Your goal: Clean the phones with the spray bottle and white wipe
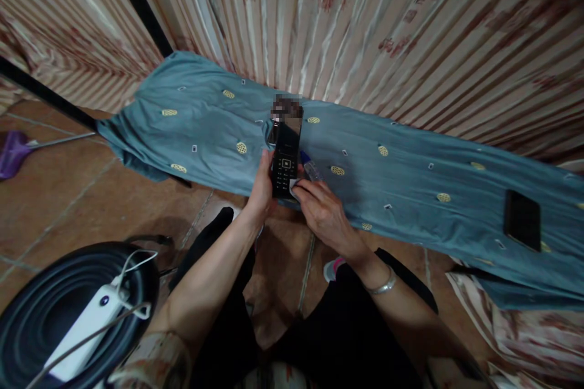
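A black keypad phone (283,177) is held over the near edge of the desk (410,179), its keys facing up; its far end is pixelated. The left hand (261,187) has its grip closed around the phone's left side, thumb along the edge. The right hand (322,209) pinches a small white scrap (293,187) against the phone's lower right corner, its grip closed on it. Both forearms reach forward from below and converge; a silvery bracelet (384,282) circles the right wrist. Just beyond the right fingers, a clear blue-capped object (311,167) is partly hidden. A blue-green cloth with pineapple prints covers the desk. A dark flat device (522,220) lies well to the right, and a pleated curtain (347,24) hangs close behind. On the left are black bars (50,97), a purple dustpan (13,155) and a black coil (27,292) bearing a white power strip (86,331).
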A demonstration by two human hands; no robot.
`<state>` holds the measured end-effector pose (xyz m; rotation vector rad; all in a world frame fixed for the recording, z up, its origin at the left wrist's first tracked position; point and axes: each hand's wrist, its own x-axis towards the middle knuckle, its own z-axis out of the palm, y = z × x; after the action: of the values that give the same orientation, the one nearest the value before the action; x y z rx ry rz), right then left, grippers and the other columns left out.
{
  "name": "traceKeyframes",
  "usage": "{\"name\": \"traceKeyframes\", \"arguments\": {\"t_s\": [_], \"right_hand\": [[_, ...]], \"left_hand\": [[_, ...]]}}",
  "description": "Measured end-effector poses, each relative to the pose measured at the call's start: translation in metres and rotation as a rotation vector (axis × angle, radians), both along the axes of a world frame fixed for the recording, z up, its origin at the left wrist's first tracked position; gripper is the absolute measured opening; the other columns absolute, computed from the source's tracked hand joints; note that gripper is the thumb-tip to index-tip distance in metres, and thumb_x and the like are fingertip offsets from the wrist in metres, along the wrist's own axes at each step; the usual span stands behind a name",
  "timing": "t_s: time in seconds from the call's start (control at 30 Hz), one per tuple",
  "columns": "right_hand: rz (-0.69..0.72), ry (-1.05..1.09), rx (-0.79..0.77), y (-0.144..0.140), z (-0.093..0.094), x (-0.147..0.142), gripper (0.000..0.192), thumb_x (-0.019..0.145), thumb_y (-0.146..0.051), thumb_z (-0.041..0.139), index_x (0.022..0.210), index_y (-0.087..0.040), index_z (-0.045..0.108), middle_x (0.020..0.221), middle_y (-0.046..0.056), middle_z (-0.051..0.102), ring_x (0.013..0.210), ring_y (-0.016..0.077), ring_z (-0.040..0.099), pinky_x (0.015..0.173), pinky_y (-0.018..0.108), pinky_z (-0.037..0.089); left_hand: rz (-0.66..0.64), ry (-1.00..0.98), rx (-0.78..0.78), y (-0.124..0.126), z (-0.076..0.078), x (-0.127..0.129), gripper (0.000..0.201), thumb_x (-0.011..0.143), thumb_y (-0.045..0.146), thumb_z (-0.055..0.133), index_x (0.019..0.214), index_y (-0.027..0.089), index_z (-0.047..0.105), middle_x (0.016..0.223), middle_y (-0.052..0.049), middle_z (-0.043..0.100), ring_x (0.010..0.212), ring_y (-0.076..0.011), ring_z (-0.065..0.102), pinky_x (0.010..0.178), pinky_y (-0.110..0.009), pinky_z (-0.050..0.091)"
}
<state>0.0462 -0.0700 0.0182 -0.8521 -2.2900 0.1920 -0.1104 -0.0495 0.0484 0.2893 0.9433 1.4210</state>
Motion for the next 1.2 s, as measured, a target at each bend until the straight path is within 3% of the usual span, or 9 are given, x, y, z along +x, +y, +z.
{"name": "traceKeyframes", "arguments": {"t_s": [0.3, 0.43, 0.57, 0.77, 1.0, 1.2], "right_hand": [[0.042, 0.025, 0.085, -0.003, -0.001, 0.004, 0.034, 0.108, -0.014, 0.047, 0.129, -0.015, 0.073, 0.122, 0.015, 0.076, 0.107, 0.0250, 0.070, 0.100, 0.042, 0.062], [0.067, 0.035, 0.092, -0.004, -0.002, 0.001, 0.037, 0.106, -0.010, 0.046, 0.131, -0.013, 0.072, 0.121, 0.016, 0.077, 0.106, 0.0259, 0.069, 0.099, 0.043, 0.063], [0.045, 0.015, 0.071, -0.005, 0.001, 0.000, 0.039, 0.106, -0.010, 0.045, 0.134, -0.015, 0.071, 0.125, 0.015, 0.075, 0.107, 0.0256, 0.069, 0.100, 0.043, 0.063], [0.011, -0.054, 0.064, -0.006, 0.006, 0.002, 0.039, 0.106, -0.009, 0.044, 0.133, -0.015, 0.071, 0.130, 0.015, 0.073, 0.113, 0.0262, 0.067, 0.105, 0.044, 0.061], [-0.111, -0.098, 0.066, 0.010, 0.004, 0.009, 0.040, 0.106, -0.009, 0.042, 0.130, -0.014, 0.073, 0.132, 0.015, 0.073, 0.117, 0.0261, 0.066, 0.110, 0.044, 0.057], [-0.190, -0.071, 0.067, 0.028, 0.004, 0.016, 0.039, 0.107, -0.011, 0.043, 0.129, -0.015, 0.075, 0.131, 0.015, 0.074, 0.115, 0.0269, 0.066, 0.108, 0.045, 0.057]], "left_hand": [[0.008, -0.055, -0.048, 0.005, -0.004, 0.013, 0.050, 0.107, 0.059, 0.041, 0.121, 0.019, 0.068, 0.089, -0.007, 0.078, 0.088, -0.0236, 0.079, 0.081, -0.035, 0.064], [-0.014, -0.011, -0.044, 0.005, -0.004, 0.021, 0.051, 0.110, 0.056, 0.033, 0.114, 0.019, 0.068, 0.074, -0.003, 0.070, 0.071, -0.0191, 0.072, 0.072, -0.030, 0.060], [-0.016, 0.010, 0.000, 0.004, 0.001, 0.026, 0.053, 0.112, 0.051, 0.027, 0.105, 0.021, 0.070, 0.069, -0.002, 0.064, 0.069, -0.0185, 0.068, 0.073, -0.031, 0.058], [-0.046, 0.048, 0.025, 0.001, -0.003, 0.030, 0.050, 0.111, 0.051, 0.033, 0.111, 0.021, 0.074, 0.074, -0.003, 0.066, 0.082, -0.0202, 0.071, 0.083, -0.032, 0.058], [-0.076, 0.015, 0.130, 0.001, -0.017, 0.042, 0.044, 0.109, 0.044, 0.043, 0.116, 0.016, 0.076, 0.104, -0.005, 0.078, 0.121, -0.0197, 0.069, 0.112, -0.032, 0.050], [-0.116, -0.029, 0.108, -0.005, -0.025, 0.050, 0.036, 0.105, 0.046, 0.056, 0.109, 0.016, 0.075, 0.109, -0.006, 0.078, 0.127, -0.0213, 0.067, 0.117, -0.034, 0.047]]}}
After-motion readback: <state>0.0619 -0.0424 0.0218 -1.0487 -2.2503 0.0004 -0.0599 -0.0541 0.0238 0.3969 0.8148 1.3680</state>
